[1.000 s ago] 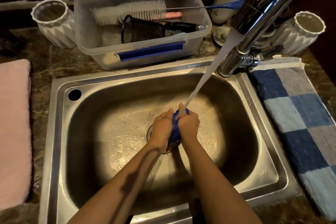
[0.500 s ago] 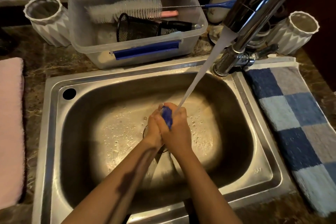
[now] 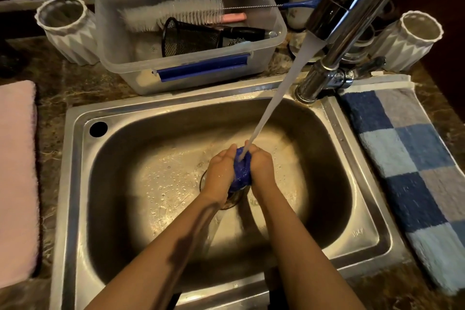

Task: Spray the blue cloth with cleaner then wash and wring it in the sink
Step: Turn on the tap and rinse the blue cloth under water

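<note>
Both hands, left hand (image 3: 221,173) and right hand (image 3: 261,171), squeeze the bunched blue cloth (image 3: 242,171) between them above the drain, mid-basin in the steel sink (image 3: 75,184), under the running water stream (image 3: 276,93). At 12 o'clock on the table (image 3: 57,83), a clear plastic bin (image 3: 188,70) holds a white bottle brush (image 3: 173,14) and a tipped black mesh cup (image 3: 191,38).

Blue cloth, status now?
Left hand and right hand shut on blue cloth, bunched under running water, over sink drain. Nothing in the way.
</note>
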Demonstrator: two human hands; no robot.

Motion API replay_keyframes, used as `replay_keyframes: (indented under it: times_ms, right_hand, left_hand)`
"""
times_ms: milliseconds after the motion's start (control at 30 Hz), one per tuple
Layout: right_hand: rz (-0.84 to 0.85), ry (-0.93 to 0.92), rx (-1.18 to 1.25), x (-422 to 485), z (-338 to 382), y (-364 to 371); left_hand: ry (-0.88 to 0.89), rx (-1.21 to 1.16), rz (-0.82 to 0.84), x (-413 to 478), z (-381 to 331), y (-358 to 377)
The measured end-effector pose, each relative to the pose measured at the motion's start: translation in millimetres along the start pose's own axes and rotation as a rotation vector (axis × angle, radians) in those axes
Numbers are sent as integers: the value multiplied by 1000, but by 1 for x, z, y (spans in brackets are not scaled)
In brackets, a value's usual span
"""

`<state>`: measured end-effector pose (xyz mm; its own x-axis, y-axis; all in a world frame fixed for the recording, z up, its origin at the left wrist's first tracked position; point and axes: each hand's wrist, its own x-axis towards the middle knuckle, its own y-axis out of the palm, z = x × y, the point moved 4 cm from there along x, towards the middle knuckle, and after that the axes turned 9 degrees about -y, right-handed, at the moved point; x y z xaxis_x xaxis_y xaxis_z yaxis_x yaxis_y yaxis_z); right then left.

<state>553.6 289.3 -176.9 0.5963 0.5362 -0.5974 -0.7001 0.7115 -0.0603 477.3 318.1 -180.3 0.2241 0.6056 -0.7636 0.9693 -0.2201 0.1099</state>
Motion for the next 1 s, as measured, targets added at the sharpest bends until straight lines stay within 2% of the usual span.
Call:
replay_keyframes:
  times_ms: [100,233,300,367,433,500,567,700,800,867,933,1000]
  right_hand:
    - [171,-123,-127,3,16,-7]
    - [298,-220,-173,3,31,-22]
    - [387,-234,-206,-1,35,-22]
    - [489,-228,-252,-7,34,-17]
    - [505,-270,-369,-10,31,-16]
    - [429,-354,-466,-7,28,-18]
    - [392,-371,-451,-7,23,-22]
    - [305,-411,-419,-10,17,-28]
    - [196,-467,-469,-17,19,-29]
    - [164,-489,-527,-27,20,-27]
    - [191,-511,-514,-40,19,-20]
    - [229,-485,-457,-54,16,-9]
  left_hand:
    - [-7,-103,71,7,1,-7]
    - [-269,-487,216,18,4,-14]
    - [-376,-468,289,19,7,-15]
    - [-452,-383,452,12,7,-13]
    - [-480,-354,538,7,3,-13]
    - [-450,-340,510,8,0,-15]
    - [-371,-342,465,8,-2,-17]
    - [-153,-75,341,5,-10,-16]
    - [1,129,145,7,-14,-16]
    - [63,184,3,11,-13,-17]
    - [26,155,-72,13,-8,-17]
    - [-154,25,-51,11,-1,-14]
